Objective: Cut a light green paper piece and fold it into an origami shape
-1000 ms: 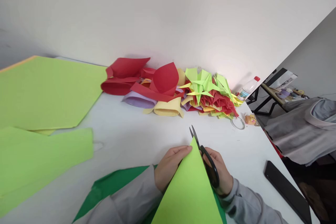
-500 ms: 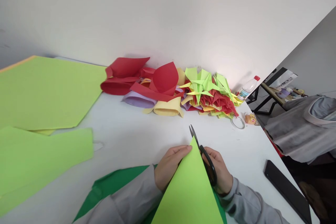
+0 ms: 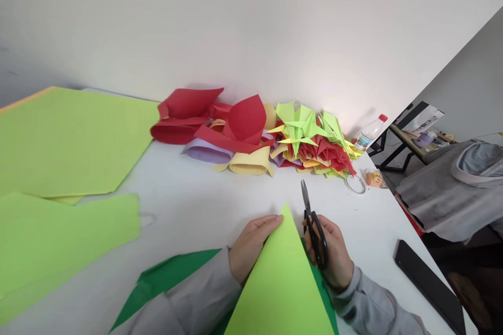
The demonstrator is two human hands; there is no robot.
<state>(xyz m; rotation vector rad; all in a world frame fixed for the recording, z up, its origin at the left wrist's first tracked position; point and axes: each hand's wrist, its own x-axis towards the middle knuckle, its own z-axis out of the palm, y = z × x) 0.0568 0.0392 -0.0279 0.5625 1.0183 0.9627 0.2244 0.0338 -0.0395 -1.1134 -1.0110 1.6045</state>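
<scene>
My left hand [image 3: 253, 245] pinches the left edge of a light green sheet of paper [image 3: 282, 282] near its pointed top. The sheet is a tall triangle in this view, its lower end running out of the picture. Black-handled scissors [image 3: 315, 235] are gripped in my right hand [image 3: 333, 254], just right of the sheet and apart from it. Their blades point away from me and look nearly closed. Beneath the sheet and my left sleeve lies dark green paper [image 3: 173, 272], partly covered.
Large light green sheets [image 3: 74, 146] lie at the left. Along the wall sit rolled red paper pieces [image 3: 245, 120] and a pile of folded paper shapes [image 3: 310, 136]. A bottle [image 3: 369, 133], a tape ring [image 3: 354, 183], a wrapped snack [image 3: 374, 178] and a black phone-like slab [image 3: 430, 285] are to the right.
The scissors have moved right, away from the sheet's tip, where their blades were before. My left hand and the paper have shifted slightly left.
</scene>
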